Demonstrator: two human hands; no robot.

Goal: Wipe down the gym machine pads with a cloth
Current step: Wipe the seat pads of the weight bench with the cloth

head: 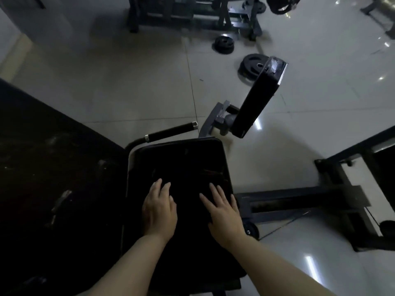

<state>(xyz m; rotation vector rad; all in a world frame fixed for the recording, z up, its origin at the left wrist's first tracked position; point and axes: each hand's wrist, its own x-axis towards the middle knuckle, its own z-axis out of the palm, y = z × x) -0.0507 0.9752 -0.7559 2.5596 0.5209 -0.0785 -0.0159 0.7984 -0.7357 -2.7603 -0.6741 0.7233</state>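
obs: both hands lie palm-down on the black seat pad (179,159), fingers spread and pointing away from the body. left hand (159,210) sits toward the pad's left half, right hand (223,216) toward its right edge, little finger almost at the rim. a gap of dark surface lies between them.

cloth: cannot make one out. the light is low and the pad is black, so a dark cloth spread flat under the palms would not show. cannot tell whether either hand holds or presses anything but the pad itself. neither hand is curled into a grip; both are flat and wide.

why this hold (judgement): flat palms with splayed fingers put even pressure over a broad patch, which suits pushing a cloth across vinyl rather than pinching it. two hands side by side would cover the pad's width in one stroke toward the far edge.

other pads: a second pad (256,101) stands tilted on its bracket beyond the seat, well apart from the hands, its top end scuffed pale. a handle (171,132) with metal end caps runs just past the seat's far left corner.

surroundings: weight plates (253,66) lie on the tiled floor (128,82) further off.

stage (judgement): seat pad in hand; tilted pad not yet reached.
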